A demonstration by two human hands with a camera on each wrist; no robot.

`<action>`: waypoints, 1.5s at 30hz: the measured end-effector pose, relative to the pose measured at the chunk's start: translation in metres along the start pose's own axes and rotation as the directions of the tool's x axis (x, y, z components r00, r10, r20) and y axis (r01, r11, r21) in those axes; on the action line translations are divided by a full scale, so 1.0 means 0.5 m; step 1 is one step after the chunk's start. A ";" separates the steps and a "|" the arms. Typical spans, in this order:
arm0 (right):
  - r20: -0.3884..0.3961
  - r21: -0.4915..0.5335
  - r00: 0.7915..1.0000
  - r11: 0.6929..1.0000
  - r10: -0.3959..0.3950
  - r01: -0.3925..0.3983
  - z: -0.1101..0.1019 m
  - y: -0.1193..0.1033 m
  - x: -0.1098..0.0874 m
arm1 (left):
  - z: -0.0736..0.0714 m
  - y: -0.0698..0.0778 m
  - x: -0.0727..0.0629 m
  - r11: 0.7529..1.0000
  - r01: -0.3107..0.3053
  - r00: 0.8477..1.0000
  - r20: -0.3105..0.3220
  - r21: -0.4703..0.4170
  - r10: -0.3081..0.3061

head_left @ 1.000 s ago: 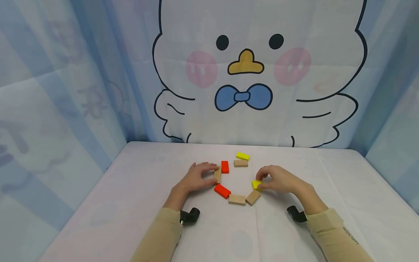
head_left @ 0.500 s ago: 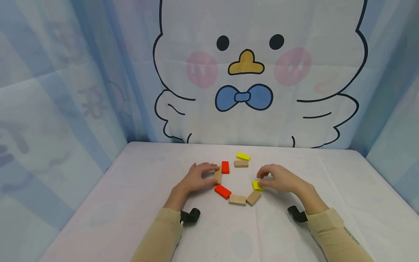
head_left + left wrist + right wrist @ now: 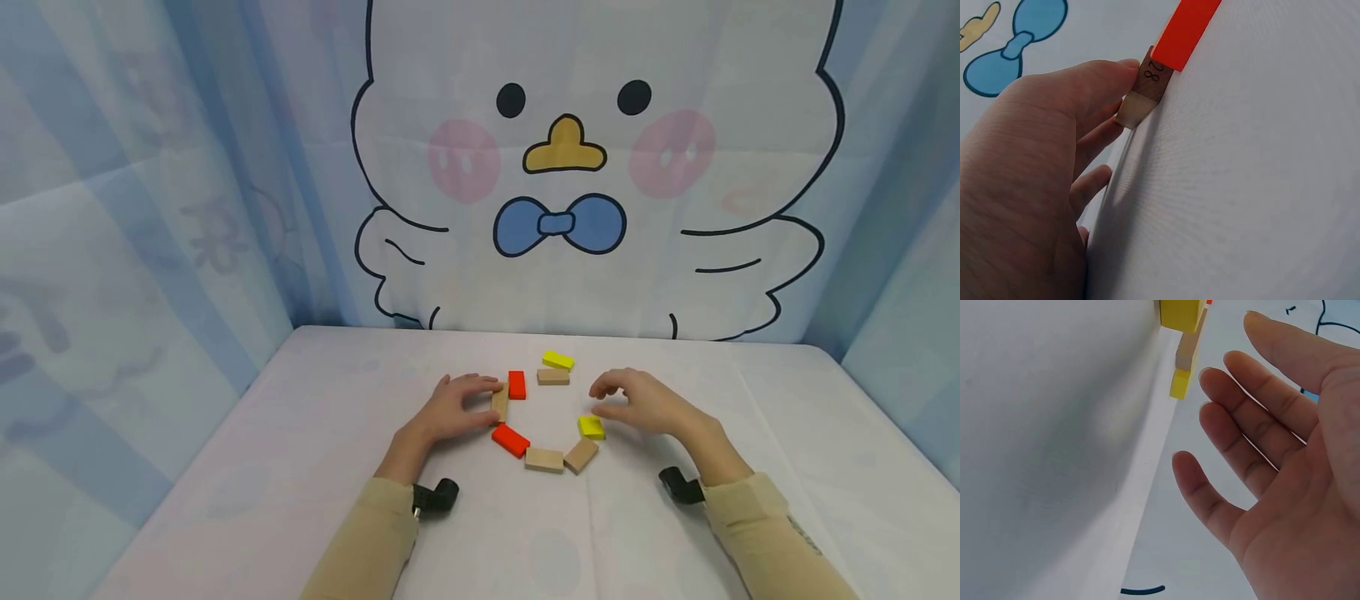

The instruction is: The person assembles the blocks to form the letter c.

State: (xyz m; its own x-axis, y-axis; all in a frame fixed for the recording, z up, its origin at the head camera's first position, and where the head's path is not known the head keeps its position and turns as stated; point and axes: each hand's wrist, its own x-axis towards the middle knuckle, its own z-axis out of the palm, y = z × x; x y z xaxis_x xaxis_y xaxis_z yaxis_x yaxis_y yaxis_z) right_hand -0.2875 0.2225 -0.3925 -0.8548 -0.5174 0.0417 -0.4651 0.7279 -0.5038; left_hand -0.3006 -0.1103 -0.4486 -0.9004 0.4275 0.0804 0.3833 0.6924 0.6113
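My left hand [image 3: 452,408] pinches a plain wooden block [image 3: 500,402] at its two ends, thumb nearest me. In the left wrist view, dark digits show on that wooden block [image 3: 1154,75], and a red block [image 3: 1186,31] overlaps it. Off to the right, a yellow block [image 3: 591,428] lies on the table, just below the fingertips of my right hand [image 3: 651,405]. That hand hovers with fingers relaxed and apart; the right wrist view shows nothing inside the palm [image 3: 1297,487]. A red block [image 3: 511,440] and two wooden blocks [image 3: 543,460] continue the curve between both hands.
At the far side of the ring of blocks lie another red block [image 3: 517,385], a wooden block [image 3: 553,377] and a yellow block [image 3: 558,360]. All rest on a white-covered table [image 3: 480,533]. Behind it hangs a printed curtain [image 3: 585,292].
My right hand has let go of the near yellow block and lifted slightly away from it. My left hand stays in place on the wooden block.
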 end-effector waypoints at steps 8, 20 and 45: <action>-0.040 0.004 0.999 1.000 -0.009 0.009 -0.003 0.003 0.014 | 0.000 0.002 0.002 1.000 -0.009 1.000 0.005 0.007 0.009; -0.063 -0.005 0.998 1.000 -0.030 0.029 -0.016 -0.020 0.056 | 0.002 -0.005 0.005 1.000 -0.027 1.000 0.004 -0.004 0.027; 0.040 0.056 0.998 0.997 -0.048 0.046 0.010 -0.084 0.162 | -0.002 0.000 -0.001 1.000 -0.017 1.000 0.000 -0.014 0.017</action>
State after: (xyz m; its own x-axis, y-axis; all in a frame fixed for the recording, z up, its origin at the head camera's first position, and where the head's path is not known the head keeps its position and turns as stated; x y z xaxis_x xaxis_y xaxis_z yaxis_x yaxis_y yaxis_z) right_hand -0.3361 0.1479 -0.3724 -0.8216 -0.5692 0.0314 -0.4901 0.6772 -0.5487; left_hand -0.3004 -0.1113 -0.4477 -0.8939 0.4389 0.0909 0.3954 0.6766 0.6211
